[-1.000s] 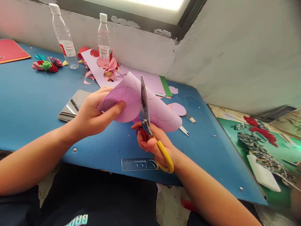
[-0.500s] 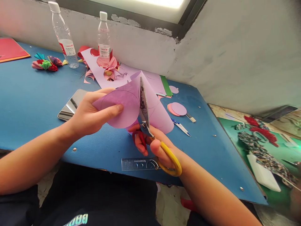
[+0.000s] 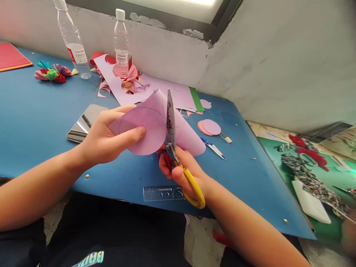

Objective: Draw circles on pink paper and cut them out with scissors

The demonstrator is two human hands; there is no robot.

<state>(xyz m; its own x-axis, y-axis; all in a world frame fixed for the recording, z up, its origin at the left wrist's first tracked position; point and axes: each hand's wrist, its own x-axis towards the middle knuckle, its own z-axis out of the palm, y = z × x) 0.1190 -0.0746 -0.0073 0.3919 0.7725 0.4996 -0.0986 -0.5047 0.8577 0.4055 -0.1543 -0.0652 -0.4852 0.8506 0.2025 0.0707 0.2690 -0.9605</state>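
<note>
Left of centre, the left hand pinches a curled, circle-marked sheet of light purple paper between thumb and fingers, above the blue-topped bench. Just right, steel-bladed scissors with yellow and red handles overlap the sheet, gripped in the curled fingers of the right hand.

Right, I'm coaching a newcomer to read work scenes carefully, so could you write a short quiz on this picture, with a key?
1. Multiple choice: what does the left hand hold?
a) a pen
b) purple paper
c) a phone

2. True or false: the scissors are in the right hand.

3. Count: how many clear bottles stand near the wall?

Key: 1. b; 2. true; 3. two.
</note>
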